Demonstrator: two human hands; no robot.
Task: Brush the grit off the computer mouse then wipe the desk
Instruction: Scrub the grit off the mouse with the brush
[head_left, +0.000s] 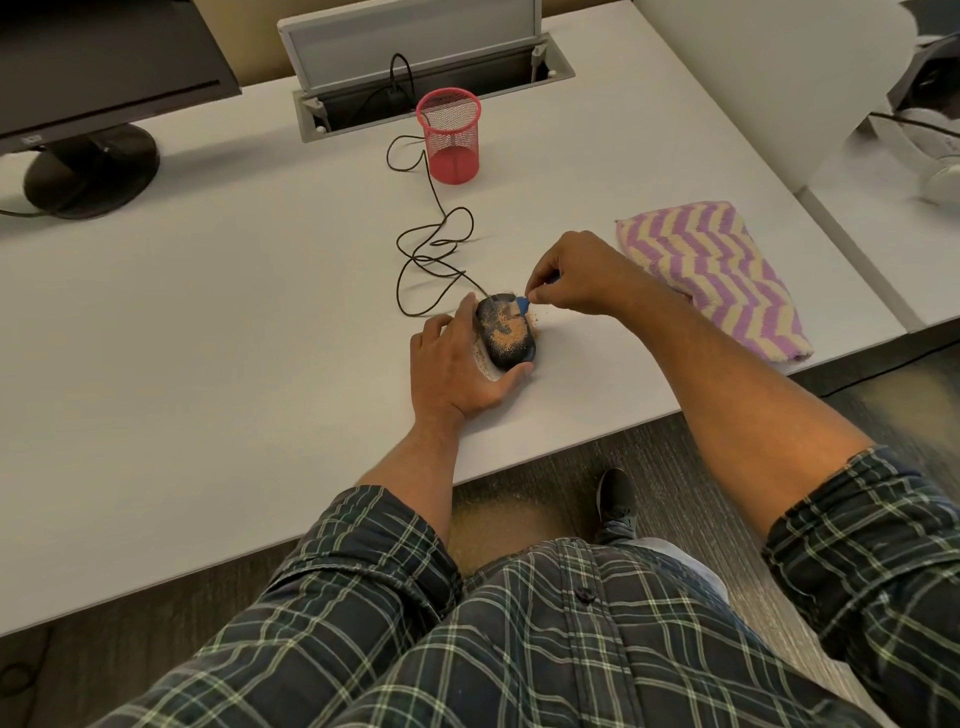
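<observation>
A black corded computer mouse (506, 332) lies on the white desk (208, 322), its top covered with tan grit. My left hand (457, 369) grips the mouse from its left side, thumb at its near end. My right hand (571, 275) pinches a small blue brush (523, 303) whose tip touches the mouse's far right part. Some grit lies on the desk beside the mouse. A folded purple and cream zigzag cloth (711, 275) rests on the desk to the right, behind my right forearm.
The mouse cord (431, 249) loops back past a red mesh pen cup (450, 136) into an open cable hatch (431, 67). A black monitor on a round stand (88, 166) fills the far left. The desk's front edge runs diagonally close to my body.
</observation>
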